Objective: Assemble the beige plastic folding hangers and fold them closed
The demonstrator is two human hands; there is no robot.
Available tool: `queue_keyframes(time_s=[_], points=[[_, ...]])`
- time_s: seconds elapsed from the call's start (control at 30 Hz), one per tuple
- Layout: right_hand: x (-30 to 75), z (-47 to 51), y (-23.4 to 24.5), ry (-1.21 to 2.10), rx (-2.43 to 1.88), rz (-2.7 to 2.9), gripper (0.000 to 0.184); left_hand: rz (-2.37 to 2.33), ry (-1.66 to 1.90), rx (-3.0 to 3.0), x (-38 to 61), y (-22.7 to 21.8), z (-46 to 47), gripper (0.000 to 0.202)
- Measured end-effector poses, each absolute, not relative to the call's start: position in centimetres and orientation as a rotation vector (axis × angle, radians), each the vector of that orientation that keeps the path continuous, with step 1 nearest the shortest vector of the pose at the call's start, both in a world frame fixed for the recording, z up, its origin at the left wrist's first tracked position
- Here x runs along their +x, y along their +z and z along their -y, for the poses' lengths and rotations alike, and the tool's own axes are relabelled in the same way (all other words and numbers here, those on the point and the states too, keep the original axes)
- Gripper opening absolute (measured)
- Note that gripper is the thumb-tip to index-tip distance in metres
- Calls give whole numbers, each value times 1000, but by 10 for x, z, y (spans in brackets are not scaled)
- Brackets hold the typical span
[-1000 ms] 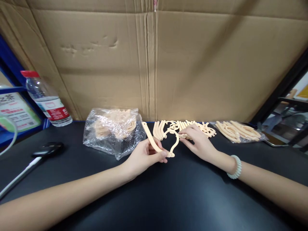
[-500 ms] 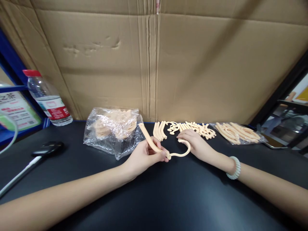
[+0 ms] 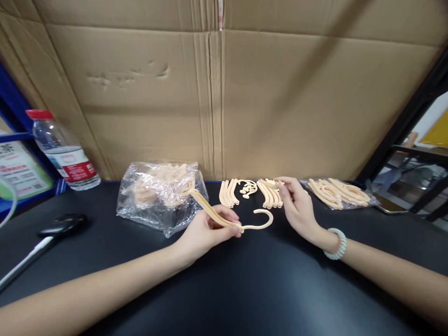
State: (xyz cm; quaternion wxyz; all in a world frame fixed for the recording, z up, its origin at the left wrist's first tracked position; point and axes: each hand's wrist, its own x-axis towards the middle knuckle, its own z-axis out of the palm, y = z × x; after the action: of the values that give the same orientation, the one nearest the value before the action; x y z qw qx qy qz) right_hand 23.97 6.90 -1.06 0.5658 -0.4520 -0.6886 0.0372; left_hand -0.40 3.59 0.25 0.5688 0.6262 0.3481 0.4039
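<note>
My left hand point(image 3: 206, 228) is closed around a long cream plastic arm with a hook point(image 3: 259, 221) fitted on its end, held just above the black table point(image 3: 224, 289). My right hand point(image 3: 297, 207) has its fingers pinched together on a small cream piece at the row of loose cream pieces point(image 3: 269, 193) by the back edge. A few curved cream strips point(image 3: 227, 192) and small hooks point(image 3: 248, 187) lie between the two hands.
A clear plastic bag of cream parts point(image 3: 161, 193) sits left of centre, and another bag of curved parts point(image 3: 338, 192) at the right. A water bottle point(image 3: 63, 151) stands at the back left, a black and white device point(image 3: 52, 228) lies near it. A cardboard wall point(image 3: 224, 93) closes the back.
My right hand let go of the hook and moved back to the row of loose pieces. The hook now sits joined to the arm in my left hand.
</note>
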Motion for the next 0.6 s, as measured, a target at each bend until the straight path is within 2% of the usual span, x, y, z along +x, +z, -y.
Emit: queue_keyframes(time_s=[0.33,0.47,0.6], points=[[208,-31,-4,897,-807,1362,24,-930,906,1562,-6,2,-36,20],[204,-27,-7,1079,-795,1241,24,-935,909,1542,-5,4,-36,13],[205,-30,-9,1224,-827,1118,23,-932,905,1538,-4,4,-36,15]])
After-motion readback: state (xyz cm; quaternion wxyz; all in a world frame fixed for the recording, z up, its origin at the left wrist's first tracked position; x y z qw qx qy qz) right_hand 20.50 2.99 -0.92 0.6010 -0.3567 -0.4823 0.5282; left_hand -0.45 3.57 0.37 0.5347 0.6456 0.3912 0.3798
